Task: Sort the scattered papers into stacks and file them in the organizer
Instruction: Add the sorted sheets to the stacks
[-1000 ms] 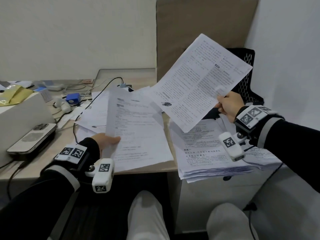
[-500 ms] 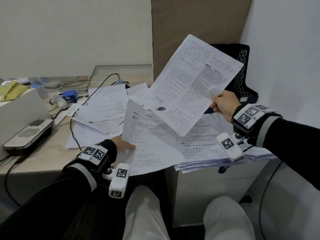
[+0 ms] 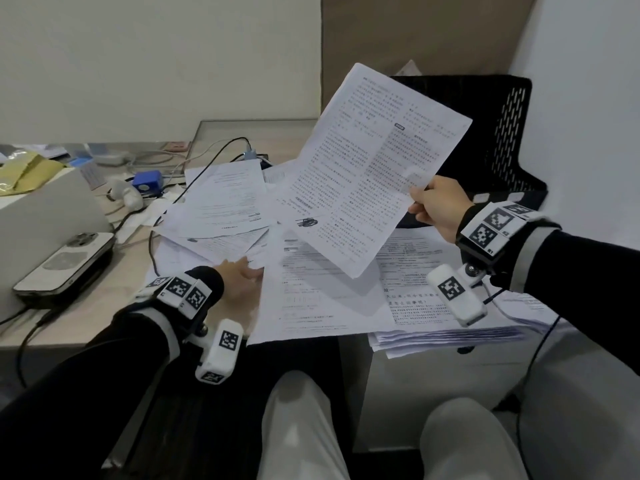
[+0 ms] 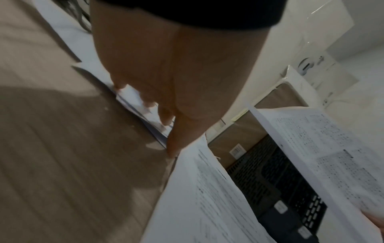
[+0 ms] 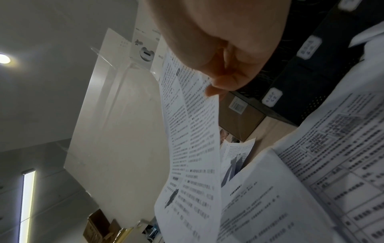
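My right hand (image 3: 420,194) pinches a printed sheet (image 3: 374,168) by its right edge and holds it tilted in the air in front of the black mesh organizer (image 3: 502,143). In the right wrist view my thumb and fingers (image 5: 216,88) clamp that sheet (image 5: 193,148). My left hand (image 3: 251,270) lies low over the desk, fingers straight, their tips touching the scattered papers (image 3: 225,199). A single sheet (image 3: 322,296) lies flat beside it, overlapping the paper stack (image 3: 450,306) on the right cabinet. The left wrist view shows the fingertips (image 4: 149,105) on paper edges.
A phone (image 3: 65,258) rests on a white box at the left. A black cable (image 3: 152,244) loops under the scattered papers. A blue device (image 3: 149,180) and a yellow bag (image 3: 24,171) sit farther back. A brown board (image 3: 415,36) stands behind the organizer.
My left hand carried a sheet rightward from the desk, laid it over the right stack, let go and now touches the scattered papers. The right hand kept its sheet raised.
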A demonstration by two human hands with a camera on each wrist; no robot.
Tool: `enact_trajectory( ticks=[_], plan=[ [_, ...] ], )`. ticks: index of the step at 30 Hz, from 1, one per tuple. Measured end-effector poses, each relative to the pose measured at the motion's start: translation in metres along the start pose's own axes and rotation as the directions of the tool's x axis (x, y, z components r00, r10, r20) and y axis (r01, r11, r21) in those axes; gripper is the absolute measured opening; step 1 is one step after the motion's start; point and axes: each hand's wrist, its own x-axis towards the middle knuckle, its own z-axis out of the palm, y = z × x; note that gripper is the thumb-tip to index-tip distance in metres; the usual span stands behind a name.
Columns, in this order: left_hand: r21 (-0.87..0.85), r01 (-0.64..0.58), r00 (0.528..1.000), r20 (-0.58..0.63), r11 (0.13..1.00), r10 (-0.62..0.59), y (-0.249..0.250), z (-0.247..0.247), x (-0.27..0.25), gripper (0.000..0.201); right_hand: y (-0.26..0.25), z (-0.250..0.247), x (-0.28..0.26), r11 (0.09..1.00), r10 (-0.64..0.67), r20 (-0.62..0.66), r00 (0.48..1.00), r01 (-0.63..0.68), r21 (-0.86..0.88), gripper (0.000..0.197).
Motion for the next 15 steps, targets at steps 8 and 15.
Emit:
enact_trajectory(
  ticks=[8, 15],
  plan=[
    [0.146, 0.025, 0.995, 0.089, 0.989, -0.038, -0.025, -0.015, 0.036, 0.060, 0.004, 0.023, 0.015, 0.999, 0.024, 0.069, 0.997, -0.022, -0.034, 0.018],
    [0.105, 0.052, 0.996, 0.063, 0.993, -0.059, -0.049, -0.042, 0.072, 0.063, 0.007, 0.040, 0.030, 0.997, 0.078, 0.163, 0.984, -0.072, -0.040, 0.012]
  ],
)
